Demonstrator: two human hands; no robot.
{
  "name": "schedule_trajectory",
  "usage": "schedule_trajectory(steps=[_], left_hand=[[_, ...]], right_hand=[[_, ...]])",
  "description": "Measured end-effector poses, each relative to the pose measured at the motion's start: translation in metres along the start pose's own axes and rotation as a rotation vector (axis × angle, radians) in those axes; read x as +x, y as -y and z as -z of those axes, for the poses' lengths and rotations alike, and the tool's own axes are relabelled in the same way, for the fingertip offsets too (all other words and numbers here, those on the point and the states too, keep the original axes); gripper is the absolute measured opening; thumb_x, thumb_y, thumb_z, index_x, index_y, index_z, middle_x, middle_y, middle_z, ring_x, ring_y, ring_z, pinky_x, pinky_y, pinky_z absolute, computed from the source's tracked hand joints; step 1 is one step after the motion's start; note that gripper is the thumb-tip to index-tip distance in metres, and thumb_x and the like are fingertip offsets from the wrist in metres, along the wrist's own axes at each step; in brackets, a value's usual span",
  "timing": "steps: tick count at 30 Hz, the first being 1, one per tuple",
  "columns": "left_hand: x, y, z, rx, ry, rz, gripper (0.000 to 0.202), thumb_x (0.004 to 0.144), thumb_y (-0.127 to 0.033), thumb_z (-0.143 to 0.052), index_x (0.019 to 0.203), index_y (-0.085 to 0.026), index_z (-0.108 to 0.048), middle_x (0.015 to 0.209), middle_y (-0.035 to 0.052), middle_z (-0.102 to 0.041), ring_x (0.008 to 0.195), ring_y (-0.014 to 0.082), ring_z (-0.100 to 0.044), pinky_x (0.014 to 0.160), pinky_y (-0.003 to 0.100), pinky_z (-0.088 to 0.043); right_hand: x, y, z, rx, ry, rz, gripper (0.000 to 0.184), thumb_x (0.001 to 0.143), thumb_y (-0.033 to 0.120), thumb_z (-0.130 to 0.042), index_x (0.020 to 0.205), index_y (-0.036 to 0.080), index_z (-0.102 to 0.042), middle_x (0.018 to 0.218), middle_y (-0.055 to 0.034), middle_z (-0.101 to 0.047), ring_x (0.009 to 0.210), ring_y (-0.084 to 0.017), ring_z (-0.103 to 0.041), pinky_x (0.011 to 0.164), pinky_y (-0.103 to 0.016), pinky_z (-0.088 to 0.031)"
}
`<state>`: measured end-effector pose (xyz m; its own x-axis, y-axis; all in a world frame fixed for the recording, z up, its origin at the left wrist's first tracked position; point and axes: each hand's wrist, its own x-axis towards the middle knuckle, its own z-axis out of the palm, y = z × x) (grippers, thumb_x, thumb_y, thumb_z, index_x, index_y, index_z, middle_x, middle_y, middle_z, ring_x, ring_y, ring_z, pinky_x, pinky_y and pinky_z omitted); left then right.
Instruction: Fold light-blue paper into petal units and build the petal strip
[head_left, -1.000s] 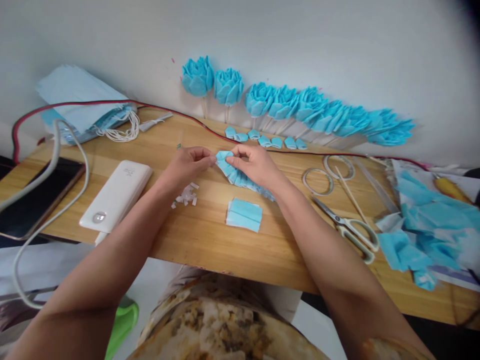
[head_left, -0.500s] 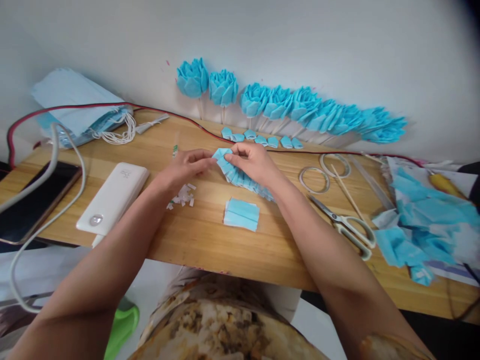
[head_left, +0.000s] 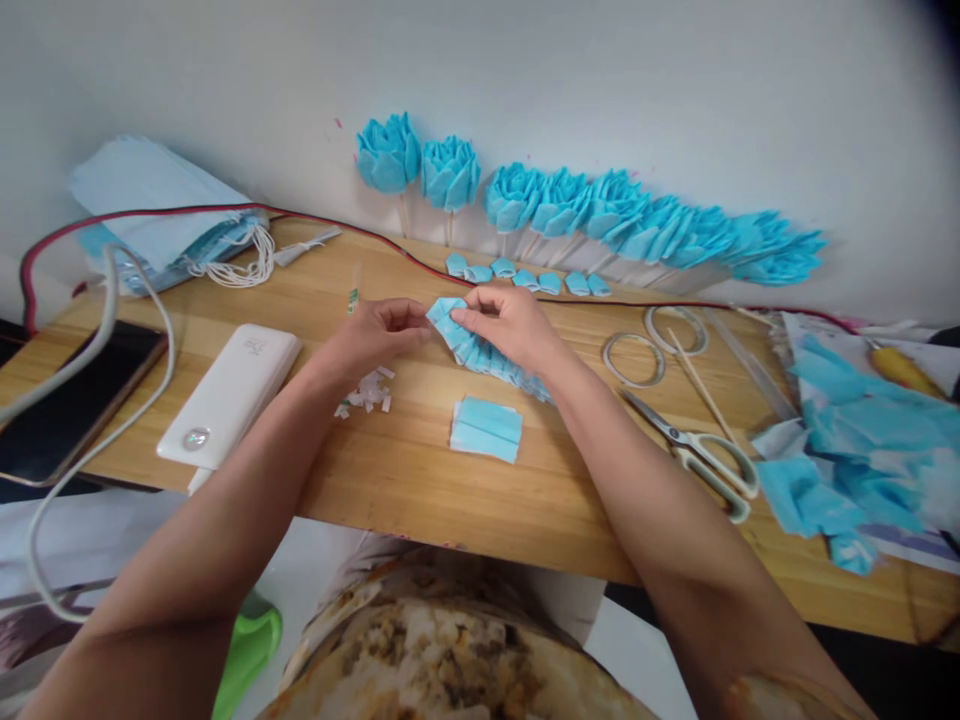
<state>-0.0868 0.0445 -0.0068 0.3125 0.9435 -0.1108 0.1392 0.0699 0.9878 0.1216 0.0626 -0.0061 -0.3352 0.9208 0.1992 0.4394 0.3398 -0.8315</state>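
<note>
A strip of overlapping folded blue paper pieces [head_left: 487,356] lies on the wooden table [head_left: 420,480]. My left hand [head_left: 375,335] pinches its left end with thumb and fingers. My right hand [head_left: 510,325] rests on the strip and pinches the same end from the right. A small stack of folded blue paper [head_left: 486,428] lies just in front of my hands. White paper scraps [head_left: 366,391] sit under my left wrist.
Blue paper flowers on sticks [head_left: 570,205] lean against the wall, small blue folded petals [head_left: 525,278] before them. Scissors [head_left: 694,455], two tape rings [head_left: 634,360], sticks and blue paper scraps [head_left: 847,450] lie right. A white power bank [head_left: 232,390], phone [head_left: 67,400], cables and face masks [head_left: 157,215] lie left.
Both hands stay on the end of the blue strip, with only small finger movements. The view shifted slightly.
</note>
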Motion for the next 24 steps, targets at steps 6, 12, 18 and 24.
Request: schedule_trajectory(steps=[6,12,18,24], left_hand=[[-0.0013,-0.0029,-0.0016,0.012,-0.033,0.033,0.030,0.067,-0.045,-0.079,0.078,-0.017,-0.073,0.075,0.0009,-0.069,0.068,0.0131,-0.055,0.065,0.026,-0.041],[-0.0009,-0.0027,-0.0022,0.014,-0.068,0.028,0.028,0.065,-0.042,-0.079,0.075,-0.018,-0.069,0.072,-0.0002,-0.066,0.064,0.0115,-0.051,0.061,0.025,-0.037],[0.0007,-0.0002,-0.0019,0.069,-0.081,0.002,0.026,0.066,-0.041,-0.073,0.075,-0.018,-0.065,0.069,-0.0004,-0.062,0.062,0.0118,-0.047,0.060,0.026,-0.034],[-0.0004,-0.0020,0.0030,0.093,-0.048,0.003,0.025,0.068,-0.039,-0.071,0.080,-0.017,-0.070,0.072,-0.0006,-0.063,0.064,0.0121,-0.049,0.062,0.026,-0.036]], right_hand=[[-0.0002,0.0011,-0.0014,0.008,0.011,-0.002,0.028,0.081,0.042,-0.065,0.069,0.017,-0.061,0.064,0.0020,-0.055,0.063,-0.011,-0.045,0.059,-0.026,-0.033],[-0.0018,0.0003,-0.0024,0.037,0.025,-0.035,0.029,0.081,0.044,-0.065,0.072,0.017,-0.062,0.064,0.0025,-0.055,0.061,-0.011,-0.043,0.059,-0.026,-0.033],[-0.0019,0.0016,-0.0031,0.048,0.031,-0.040,0.029,0.081,0.044,-0.066,0.073,0.017,-0.063,0.065,0.0023,-0.056,0.061,-0.011,-0.043,0.058,-0.026,-0.033],[-0.0005,-0.0009,-0.0014,0.007,0.012,-0.008,0.029,0.082,0.044,-0.066,0.069,0.018,-0.061,0.063,0.0028,-0.054,0.061,-0.011,-0.042,0.060,-0.027,-0.032]])
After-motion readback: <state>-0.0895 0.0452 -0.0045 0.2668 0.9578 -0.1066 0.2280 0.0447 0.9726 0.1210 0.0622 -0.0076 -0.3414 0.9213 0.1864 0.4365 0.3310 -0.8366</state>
